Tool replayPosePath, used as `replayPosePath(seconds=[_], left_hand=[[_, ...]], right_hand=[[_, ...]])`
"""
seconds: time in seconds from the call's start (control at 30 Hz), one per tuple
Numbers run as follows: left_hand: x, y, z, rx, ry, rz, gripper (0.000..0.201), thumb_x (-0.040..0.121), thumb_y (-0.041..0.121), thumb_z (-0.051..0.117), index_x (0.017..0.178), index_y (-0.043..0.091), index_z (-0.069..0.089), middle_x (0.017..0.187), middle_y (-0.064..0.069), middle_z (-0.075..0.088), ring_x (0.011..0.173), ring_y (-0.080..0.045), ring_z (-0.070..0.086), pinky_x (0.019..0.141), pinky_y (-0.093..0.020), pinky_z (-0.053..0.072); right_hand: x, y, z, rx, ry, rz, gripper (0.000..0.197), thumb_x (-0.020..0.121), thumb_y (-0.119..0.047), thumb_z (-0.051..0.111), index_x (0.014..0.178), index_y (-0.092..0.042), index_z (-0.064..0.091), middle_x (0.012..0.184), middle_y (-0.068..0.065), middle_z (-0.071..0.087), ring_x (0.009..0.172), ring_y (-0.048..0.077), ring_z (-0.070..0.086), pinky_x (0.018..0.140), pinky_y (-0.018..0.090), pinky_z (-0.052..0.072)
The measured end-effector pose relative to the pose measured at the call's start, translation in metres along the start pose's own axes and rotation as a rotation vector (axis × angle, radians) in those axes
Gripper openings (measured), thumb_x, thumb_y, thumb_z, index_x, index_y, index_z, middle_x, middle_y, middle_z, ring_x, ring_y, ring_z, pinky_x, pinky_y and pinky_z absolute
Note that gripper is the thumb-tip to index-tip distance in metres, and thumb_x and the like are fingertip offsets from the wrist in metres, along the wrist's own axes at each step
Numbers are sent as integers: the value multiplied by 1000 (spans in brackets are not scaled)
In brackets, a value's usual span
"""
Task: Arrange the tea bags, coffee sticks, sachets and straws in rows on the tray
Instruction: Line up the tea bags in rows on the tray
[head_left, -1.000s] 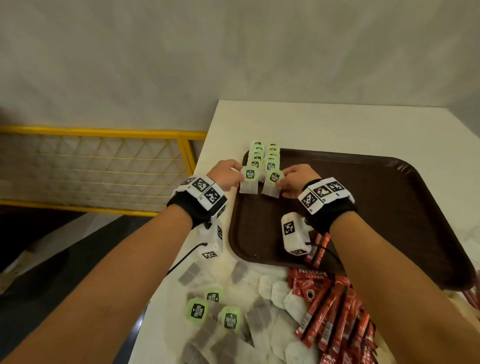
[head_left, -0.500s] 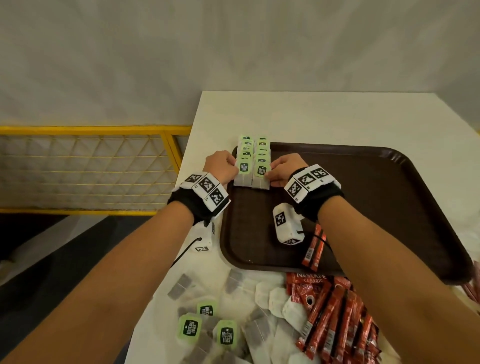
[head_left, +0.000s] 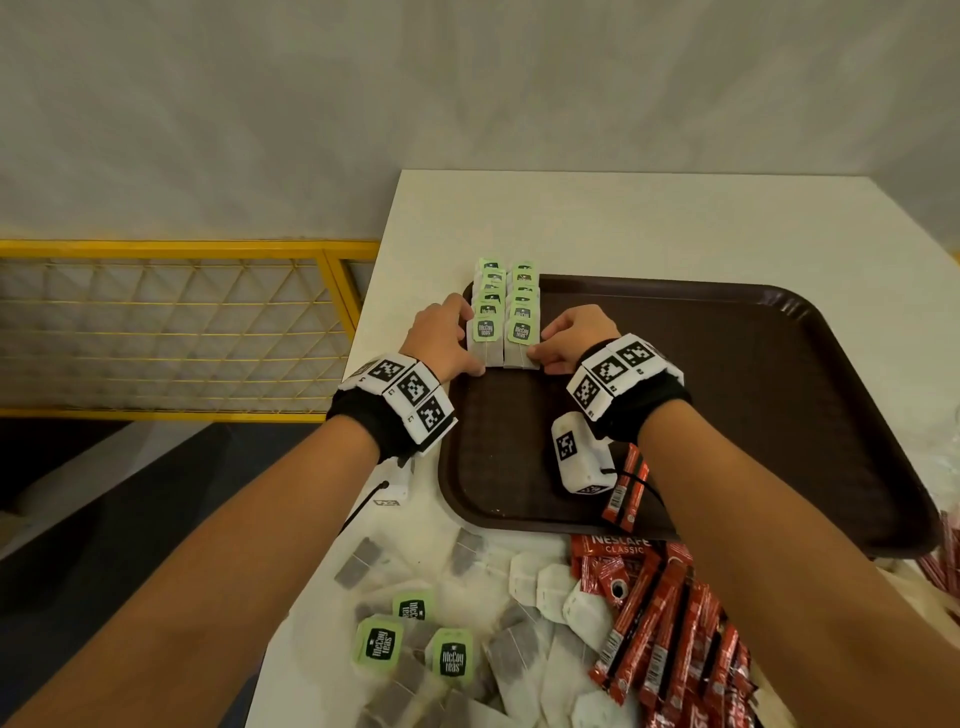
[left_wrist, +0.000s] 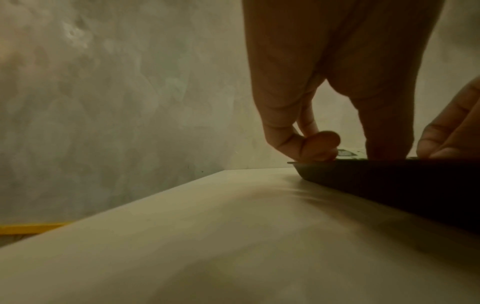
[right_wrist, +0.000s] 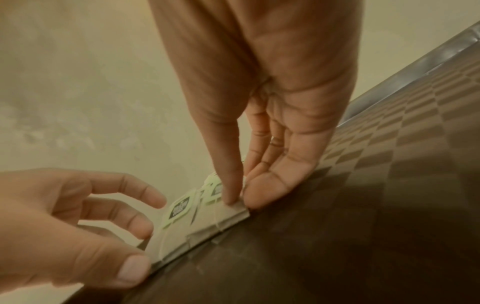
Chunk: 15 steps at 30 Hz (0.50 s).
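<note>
A dark brown tray (head_left: 753, 395) lies on the white table. Two rows of tea bags with green tags (head_left: 508, 296) run along its far left corner. The nearest left tea bag (head_left: 485, 340) lies flat; my left hand (head_left: 465, 345) touches its left edge with relaxed fingers (right_wrist: 135, 224) and the thumb at its near corner. My right hand (head_left: 540, 349) pinches the right edge of the nearest right tea bag (head_left: 521, 345) between the thumb (right_wrist: 231, 185) and fingers. In the left wrist view only the tray rim (left_wrist: 363, 164) and curled fingertips show.
Loose tea bags (head_left: 415, 644) and red coffee sticks (head_left: 670, 629) are heaped on the table in front of the tray. Two sticks (head_left: 626, 491) lean on the tray's near rim. A yellow railing (head_left: 182, 332) stands left of the table edge.
Both hands have carried a tea bag each away from me and laid them flat at the near end of the two rows.
</note>
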<state>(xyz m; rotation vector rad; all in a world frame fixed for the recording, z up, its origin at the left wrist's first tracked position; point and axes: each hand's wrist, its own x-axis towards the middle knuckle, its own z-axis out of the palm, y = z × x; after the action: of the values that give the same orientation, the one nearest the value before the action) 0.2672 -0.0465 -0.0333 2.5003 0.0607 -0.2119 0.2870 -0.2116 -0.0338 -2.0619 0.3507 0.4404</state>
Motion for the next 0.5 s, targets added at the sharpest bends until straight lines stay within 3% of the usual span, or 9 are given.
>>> replayPosePath(seconds=[0.27,0.5], left_hand=[[5,0,3,42,11,29,48,71,10,78,114,9,57,116,-11,55,103,-22,52,79,-26,38],[2,-2,9,22,28,45,42,74,10,76,113,14,59,119,-11,50,106,-23,51,81,-23,37]], right_hand=[[0,1,4,6,30,-5,22,73,-4,76,72,-13,57,91,15,70,86,27,70,80,40,58],[2,5,4,51,-10,11,23,74,-8,77,80,-13,56,86,9,66,84,22,68,83,40,57]])
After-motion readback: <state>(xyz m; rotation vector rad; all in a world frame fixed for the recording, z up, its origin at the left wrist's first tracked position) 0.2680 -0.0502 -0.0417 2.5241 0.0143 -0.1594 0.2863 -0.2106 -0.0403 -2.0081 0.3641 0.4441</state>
